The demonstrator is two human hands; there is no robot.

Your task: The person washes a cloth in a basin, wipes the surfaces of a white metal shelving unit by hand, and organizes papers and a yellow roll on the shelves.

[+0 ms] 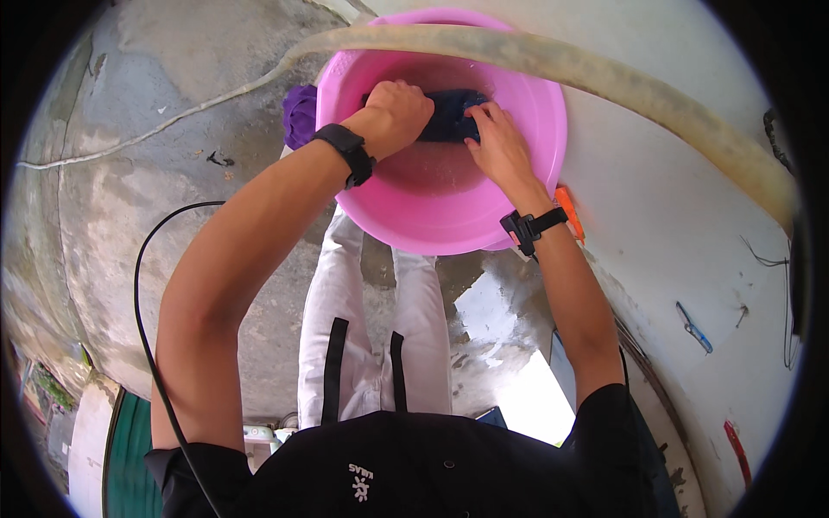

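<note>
Floor of grey concrete, stained and damp in patches. Above it, a round pink basin, with murky liquid inside. Crossing over the basin's far rim, a translucent yellowish hose; cannot tell whether touching. Inside the basin, nearer its far rim than its near one, a dark cloth: long axis side to side, one end toward the left rim, the other toward the right. Left part mostly hidden by the left hand, lower side lost in liquid, folds hard to make out in such dark fabric. Left fingers curled tight into a fist on the cloth, tips out of view; cannot tell how much fabric is caught. Right hand at the cloth's right end, fingers bent, thumb and fingertips parted, touching the fabric; cannot tell whether any fold is pinched. Just outside the basin's left rim, a bunched purple cloth, partly cut off by the rim. By the near-right rim, an orange object, kind unclear.
</note>
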